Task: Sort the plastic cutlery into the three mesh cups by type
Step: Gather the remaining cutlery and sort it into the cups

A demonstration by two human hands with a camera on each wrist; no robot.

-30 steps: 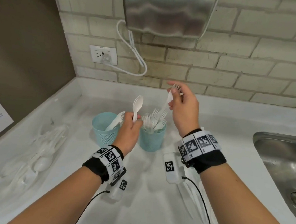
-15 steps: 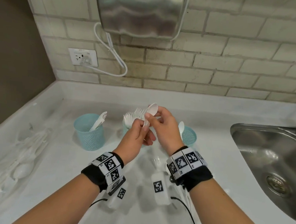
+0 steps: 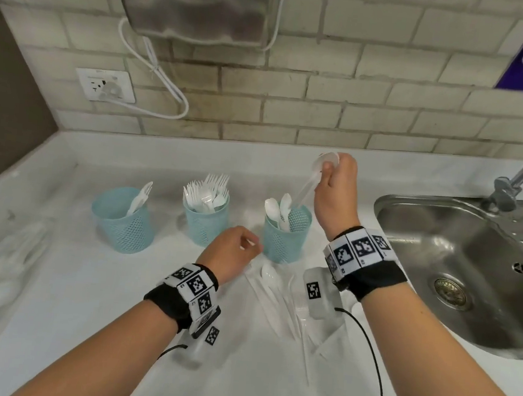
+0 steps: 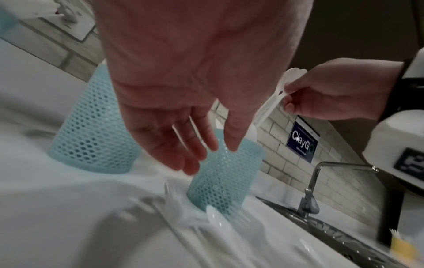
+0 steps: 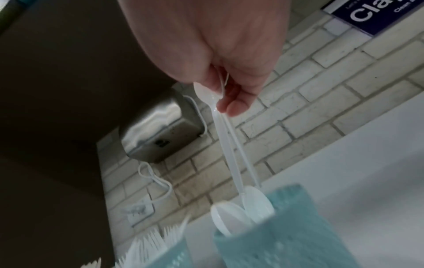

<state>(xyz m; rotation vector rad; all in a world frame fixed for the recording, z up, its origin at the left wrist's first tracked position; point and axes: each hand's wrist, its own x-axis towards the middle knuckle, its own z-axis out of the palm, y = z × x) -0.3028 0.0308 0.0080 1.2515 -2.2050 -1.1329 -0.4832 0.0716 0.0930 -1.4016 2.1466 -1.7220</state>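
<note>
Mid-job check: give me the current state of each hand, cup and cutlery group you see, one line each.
Left hand: open, empty, above loose cutlery.
Right hand: pinching white plastic spoons by their bowls, handles down into the right cup.
Left teal mesh cup: upright, a few pieces inside.
Middle teal mesh cup: upright, full of white forks.
Right teal mesh cup: upright, holding spoons.
Loose white cutlery: unsorted on the counter.
</note>
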